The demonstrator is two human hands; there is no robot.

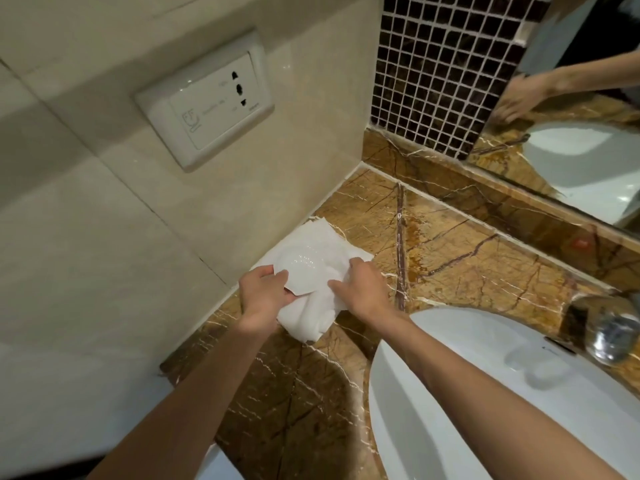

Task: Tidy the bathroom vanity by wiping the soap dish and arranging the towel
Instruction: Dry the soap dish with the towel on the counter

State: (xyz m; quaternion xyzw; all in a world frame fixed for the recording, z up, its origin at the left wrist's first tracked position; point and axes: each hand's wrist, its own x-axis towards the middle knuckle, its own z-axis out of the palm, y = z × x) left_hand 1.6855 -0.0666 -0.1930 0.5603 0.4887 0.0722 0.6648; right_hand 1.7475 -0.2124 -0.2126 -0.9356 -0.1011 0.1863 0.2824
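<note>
A glossy white soap dish (303, 268) is held over the brown marble vanity top (450, 244), close to the left wall. My left hand (265, 296) grips the dish by its near edge, thumb on top. A white towel (311, 313) lies bunched under and around the dish, part of it spread flat toward the wall. My right hand (360, 289) clutches a fold of the towel against the dish's right side. The underside of the dish is hidden by the cloth.
A white sink basin (485, 393) fills the lower right, with a chrome tap (609, 327) at its far side. A wall socket plate (207, 102) sits on the beige tiles at left. A mirror (571, 133) and dark mosaic tiles (433, 71) stand behind the counter.
</note>
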